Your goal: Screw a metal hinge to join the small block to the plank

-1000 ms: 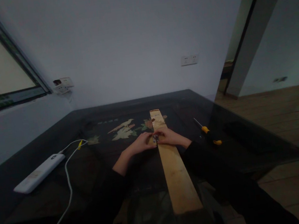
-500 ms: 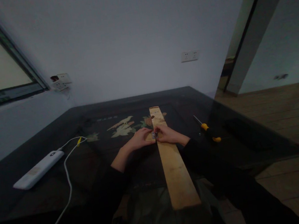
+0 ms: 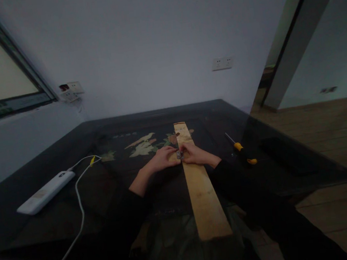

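On the dark counter a long wooden plank lies pointing away from the person. Partway down from the plank's far end, a small metal piece sits at its left edge. The left hand and right hand meet over it, each grip pinching it with the fingertips. Just right of the plank lies a yellow-handled screwdriver. Well to the plank's left rests a white power strip with its cable.
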A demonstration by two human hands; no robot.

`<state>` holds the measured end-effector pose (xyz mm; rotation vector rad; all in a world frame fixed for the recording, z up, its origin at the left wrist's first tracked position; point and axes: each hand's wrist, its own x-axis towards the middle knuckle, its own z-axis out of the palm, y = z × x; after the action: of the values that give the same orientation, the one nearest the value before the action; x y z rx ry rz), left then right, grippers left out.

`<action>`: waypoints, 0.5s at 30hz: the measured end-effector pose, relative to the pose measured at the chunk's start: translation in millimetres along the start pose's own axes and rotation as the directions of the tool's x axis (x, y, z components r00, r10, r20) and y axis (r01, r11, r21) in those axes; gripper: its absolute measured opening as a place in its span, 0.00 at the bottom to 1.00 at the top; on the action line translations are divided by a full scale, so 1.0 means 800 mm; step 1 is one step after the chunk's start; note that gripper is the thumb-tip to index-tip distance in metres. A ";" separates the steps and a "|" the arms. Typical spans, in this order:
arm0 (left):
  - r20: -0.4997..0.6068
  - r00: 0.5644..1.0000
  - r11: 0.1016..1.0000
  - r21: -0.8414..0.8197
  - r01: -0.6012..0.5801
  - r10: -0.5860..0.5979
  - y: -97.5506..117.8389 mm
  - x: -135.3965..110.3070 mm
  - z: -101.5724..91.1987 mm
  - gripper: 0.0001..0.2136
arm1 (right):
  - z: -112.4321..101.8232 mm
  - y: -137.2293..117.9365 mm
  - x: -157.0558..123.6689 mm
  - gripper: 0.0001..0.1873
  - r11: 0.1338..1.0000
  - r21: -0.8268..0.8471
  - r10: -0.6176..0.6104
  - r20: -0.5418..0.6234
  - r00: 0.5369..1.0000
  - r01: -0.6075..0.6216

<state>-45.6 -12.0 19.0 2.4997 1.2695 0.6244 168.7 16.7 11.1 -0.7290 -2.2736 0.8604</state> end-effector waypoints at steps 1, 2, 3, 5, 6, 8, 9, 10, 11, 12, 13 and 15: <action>-0.001 1.000 1.000 -0.006 0.003 -0.003 0.000 0.000 0.000 0.26 | 0.001 0.000 0.000 0.16 1.000 0.017 0.013 -0.006 1.000 -0.013; 0.001 1.000 1.000 -0.015 0.006 -0.006 0.000 0.000 0.000 0.26 | 0.001 0.000 0.001 0.16 0.999 0.025 0.025 -0.012 1.000 -0.025; 0.004 1.000 1.000 -0.028 0.008 -0.008 0.000 -0.001 0.000 0.25 | 0.001 0.000 0.001 0.16 0.999 0.023 0.034 -0.016 0.999 -0.034; 0.004 1.000 0.998 -0.054 0.011 -0.011 0.001 -0.001 0.000 0.24 | 0.002 0.000 0.002 0.16 0.999 -0.007 0.037 -0.018 0.999 -0.037; 0.003 1.000 0.998 -0.063 0.010 -0.010 0.001 -0.002 0.000 0.24 | 0.002 0.000 0.002 0.16 0.999 -0.026 0.033 -0.018 0.999 -0.034; 0.006 1.000 0.998 -0.066 0.001 -0.001 0.002 -0.002 0.000 0.23 | 0.003 0.001 0.003 0.16 0.998 -0.054 0.028 -0.023 0.999 -0.029; 0.008 1.000 0.998 -0.058 -0.002 0.003 0.003 -0.002 0.000 0.23 | 0.003 0.002 0.003 0.16 0.997 -0.066 0.027 -0.025 0.999 -0.029; 0.014 1.000 0.999 -0.044 -0.005 0.006 0.003 -0.002 0.000 0.24 | 0.003 0.002 0.004 0.16 0.997 -0.078 0.028 -0.026 0.999 -0.029; 0.021 1.000 1.000 -0.025 -0.006 0.007 0.002 -0.001 0.000 0.24 | 0.003 0.002 0.004 0.16 0.996 -0.086 0.029 -0.024 0.999 -0.031; 0.026 1.000 1.000 -0.005 -0.007 0.007 0.001 -0.001 0.001 0.25 | 0.004 0.002 0.004 0.16 0.995 -0.092 0.030 -0.018 0.999 -0.031; 0.027 1.000 1.000 0.012 -0.008 0.008 0.000 -0.001 0.002 0.25 | 0.004 0.002 0.004 0.17 0.995 -0.095 0.035 -0.015 0.999 -0.037; 0.022 1.000 0.999 0.027 -0.017 0.017 -0.002 -0.001 0.003 0.26 | 0.005 0.001 0.005 0.17 0.993 -0.102 0.054 -0.012 0.998 -0.055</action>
<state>-45.8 -11.4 15.7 2.5349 1.2584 0.5857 163.7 18.2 9.3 -0.8418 -2.3128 0.7683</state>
